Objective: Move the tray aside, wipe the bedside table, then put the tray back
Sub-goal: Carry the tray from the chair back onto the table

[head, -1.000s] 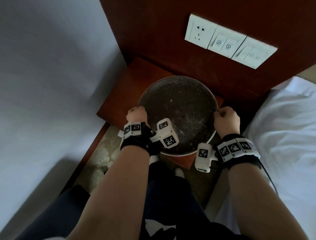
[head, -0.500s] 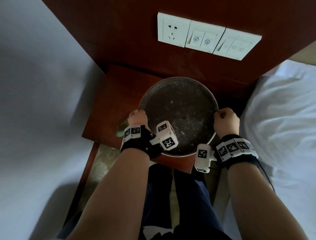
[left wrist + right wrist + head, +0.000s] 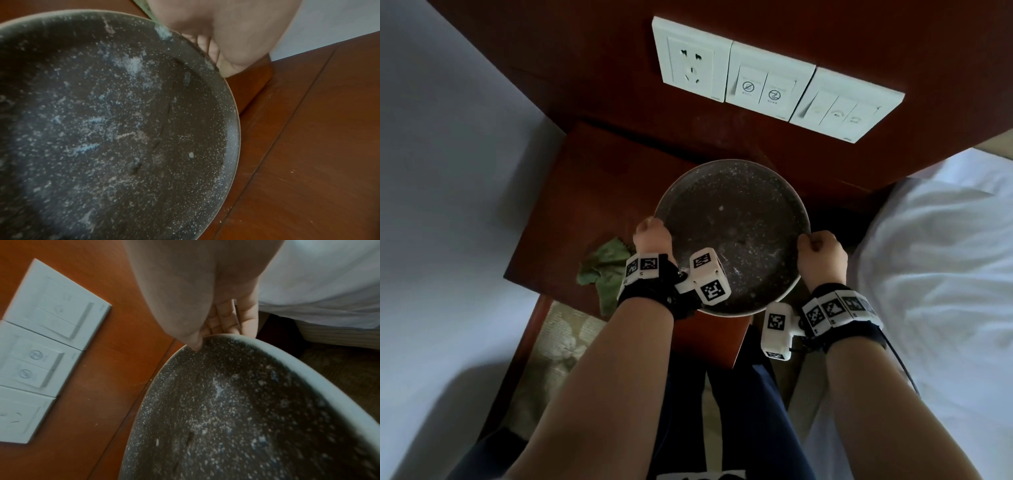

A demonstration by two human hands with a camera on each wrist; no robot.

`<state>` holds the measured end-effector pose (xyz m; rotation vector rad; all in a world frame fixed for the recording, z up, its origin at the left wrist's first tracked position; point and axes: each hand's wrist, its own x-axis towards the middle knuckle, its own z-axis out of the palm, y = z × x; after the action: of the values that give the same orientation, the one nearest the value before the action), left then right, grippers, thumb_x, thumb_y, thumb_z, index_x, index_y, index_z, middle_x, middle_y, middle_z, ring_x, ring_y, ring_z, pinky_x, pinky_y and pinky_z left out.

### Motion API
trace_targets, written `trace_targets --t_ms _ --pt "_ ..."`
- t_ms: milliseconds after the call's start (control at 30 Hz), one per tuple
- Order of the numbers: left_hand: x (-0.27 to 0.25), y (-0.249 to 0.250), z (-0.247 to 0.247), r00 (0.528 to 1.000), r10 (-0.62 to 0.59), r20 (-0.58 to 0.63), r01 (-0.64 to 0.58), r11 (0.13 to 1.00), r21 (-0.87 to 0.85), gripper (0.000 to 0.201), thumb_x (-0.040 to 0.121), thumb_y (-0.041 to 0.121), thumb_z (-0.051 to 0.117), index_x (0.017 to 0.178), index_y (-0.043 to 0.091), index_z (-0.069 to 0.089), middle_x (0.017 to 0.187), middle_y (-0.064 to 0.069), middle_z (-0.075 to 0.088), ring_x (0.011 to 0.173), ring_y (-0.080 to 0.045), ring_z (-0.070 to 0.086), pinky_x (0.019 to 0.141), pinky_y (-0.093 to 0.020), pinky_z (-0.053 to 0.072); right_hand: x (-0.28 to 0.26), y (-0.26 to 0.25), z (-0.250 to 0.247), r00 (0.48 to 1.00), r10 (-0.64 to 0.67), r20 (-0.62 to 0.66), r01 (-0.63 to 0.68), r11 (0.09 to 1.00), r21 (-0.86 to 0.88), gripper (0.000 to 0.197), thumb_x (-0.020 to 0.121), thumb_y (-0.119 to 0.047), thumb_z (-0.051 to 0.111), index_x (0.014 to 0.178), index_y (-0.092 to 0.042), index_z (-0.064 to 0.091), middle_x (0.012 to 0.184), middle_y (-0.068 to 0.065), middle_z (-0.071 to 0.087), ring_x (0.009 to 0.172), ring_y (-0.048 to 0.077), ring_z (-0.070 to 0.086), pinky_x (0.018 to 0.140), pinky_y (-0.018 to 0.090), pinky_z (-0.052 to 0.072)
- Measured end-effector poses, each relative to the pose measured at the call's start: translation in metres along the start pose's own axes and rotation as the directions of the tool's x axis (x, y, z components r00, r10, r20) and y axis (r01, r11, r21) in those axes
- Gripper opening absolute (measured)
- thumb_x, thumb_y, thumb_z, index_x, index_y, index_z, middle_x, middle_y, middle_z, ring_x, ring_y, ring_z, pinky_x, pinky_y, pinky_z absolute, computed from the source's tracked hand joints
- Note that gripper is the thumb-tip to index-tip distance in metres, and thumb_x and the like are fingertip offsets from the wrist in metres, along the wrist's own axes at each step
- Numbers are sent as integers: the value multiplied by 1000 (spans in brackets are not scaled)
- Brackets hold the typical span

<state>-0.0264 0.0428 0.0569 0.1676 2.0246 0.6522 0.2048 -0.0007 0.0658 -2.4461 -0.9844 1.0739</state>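
Observation:
A round dark speckled tray [image 3: 732, 226] [image 3: 115, 129] [image 3: 236, 415] with a pale rim is held above the reddish wooden bedside table [image 3: 599, 192] [image 3: 308, 146]. My left hand [image 3: 652, 236] [image 3: 218, 42] grips its left rim, thumb on top and fingers under. My right hand [image 3: 820, 251] [image 3: 207, 308] grips the right rim the same way. A crumpled green cloth [image 3: 604, 270] lies on the table's front left part, beside my left wrist. The tray hides much of the tabletop.
A white socket and switch panel [image 3: 774, 82] [image 3: 41, 344] sits on the wooden headboard behind the table. A bed with white sheets [image 3: 935, 274] [image 3: 329, 280] lies to the right, a pale wall to the left, patterned carpet [image 3: 554, 356] below.
Both hands keep their grip while the tray has come up off the table and shifted slightly right. The green cloth, hidden before under my left wrist, now shows on the tabletop.

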Motion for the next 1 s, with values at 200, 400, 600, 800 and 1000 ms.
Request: trace_targets --t_ms 200,400,600,800,1000 --pt "13 -3 18 1000 -15 -8 16 997 70 41 100 9 34 140 4 36 151 -15 33 138 -29 34 109 -33 34 27 7 18 998 19 53 -18 999 -35 34 95 -26 46 118 -4 57 119 18 60 108 34 56 88 37 44" --pt "31 -22 35 998 -22 57 25 999 -43 42 97 16 37 138 6 42 145 -18 42 132 -34 43 108 -42 39 47 15 35 997 24 75 -19 998 -66 34 94 -26 45 117 -4 57 118 19 59 110 36 54 91 39 43" --pt "34 -25 46 998 5 55 -2 999 -52 44 98 17 37 142 8 35 147 -15 39 136 -31 38 112 -39 34 59 26 48 996 25 88 -17 995 -94 33 93 -25 45 114 -3 59 117 21 60 107 36 54 87 34 42" --pt "37 -26 52 1000 -3 31 5 998 -55 46 101 20 31 146 16 28 150 -8 36 136 -28 38 114 -38 33 64 34 54 994 37 102 -27 995 -99 31 92 -22 44 109 -3 60 112 19 61 106 35 54 90 39 44" --pt "35 -27 54 1000 -21 17 23 997 -76 49 99 23 35 147 24 26 150 -8 37 135 -29 39 113 -42 33 66 36 57 994 53 94 -44 995 -93 31 91 -22 44 110 -4 60 113 18 61 106 35 55 94 44 45"
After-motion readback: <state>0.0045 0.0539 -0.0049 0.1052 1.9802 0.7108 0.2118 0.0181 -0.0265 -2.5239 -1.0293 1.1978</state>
